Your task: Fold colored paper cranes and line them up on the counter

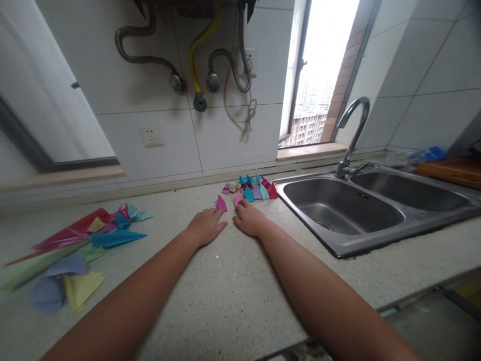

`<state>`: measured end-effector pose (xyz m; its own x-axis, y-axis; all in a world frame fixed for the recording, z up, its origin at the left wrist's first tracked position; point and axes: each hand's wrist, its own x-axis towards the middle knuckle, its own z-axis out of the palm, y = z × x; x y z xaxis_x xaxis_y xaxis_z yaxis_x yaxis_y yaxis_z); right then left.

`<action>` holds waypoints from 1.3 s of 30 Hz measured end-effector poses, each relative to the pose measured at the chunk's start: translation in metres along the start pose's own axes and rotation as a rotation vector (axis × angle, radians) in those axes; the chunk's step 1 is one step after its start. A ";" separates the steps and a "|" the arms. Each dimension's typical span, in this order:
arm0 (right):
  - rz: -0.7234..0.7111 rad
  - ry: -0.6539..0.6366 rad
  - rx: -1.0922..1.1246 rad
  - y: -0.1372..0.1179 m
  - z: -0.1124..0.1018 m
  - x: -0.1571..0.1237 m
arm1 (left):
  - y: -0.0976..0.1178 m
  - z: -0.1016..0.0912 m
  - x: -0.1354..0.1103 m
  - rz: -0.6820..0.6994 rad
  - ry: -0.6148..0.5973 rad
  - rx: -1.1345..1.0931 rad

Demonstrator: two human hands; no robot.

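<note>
My left hand lies low on the counter, thumb apart from the fingers, holding nothing that I can see. Its fingertips are at the base of a magenta folded paper piece with a pointed tip; whether they touch it is unclear. Close to the right of it, my right hand has its fingers closed on a light pink folded paper piece, partly hidden by the fingers. Just beyond stands a cluster of small folded paper pieces in blue, lilac, red, pink and yellow, set closely together.
A pile of larger coloured folded papers lies on the counter at left. To the right is a steel double sink with a curved faucet. Hoses and a yellow pipe hang on the tiled wall. A wooden board lies far right.
</note>
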<state>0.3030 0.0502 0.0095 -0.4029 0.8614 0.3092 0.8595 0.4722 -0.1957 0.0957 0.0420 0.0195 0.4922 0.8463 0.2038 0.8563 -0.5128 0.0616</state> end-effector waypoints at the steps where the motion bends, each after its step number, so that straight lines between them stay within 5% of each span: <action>1: 0.004 0.000 -0.001 0.001 0.001 0.000 | 0.002 0.003 0.007 -0.006 0.000 0.002; 12: 0.026 0.031 -0.062 0.013 0.005 0.002 | 0.008 0.031 0.047 -0.056 0.102 0.047; 39: 0.058 0.043 -0.037 0.011 0.004 0.003 | 0.005 0.030 0.049 0.023 0.142 -0.046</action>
<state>0.3100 0.0587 0.0045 -0.3387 0.8779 0.3386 0.8923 0.4139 -0.1805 0.1290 0.0847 0.0004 0.4816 0.8070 0.3419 0.8353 -0.5407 0.0998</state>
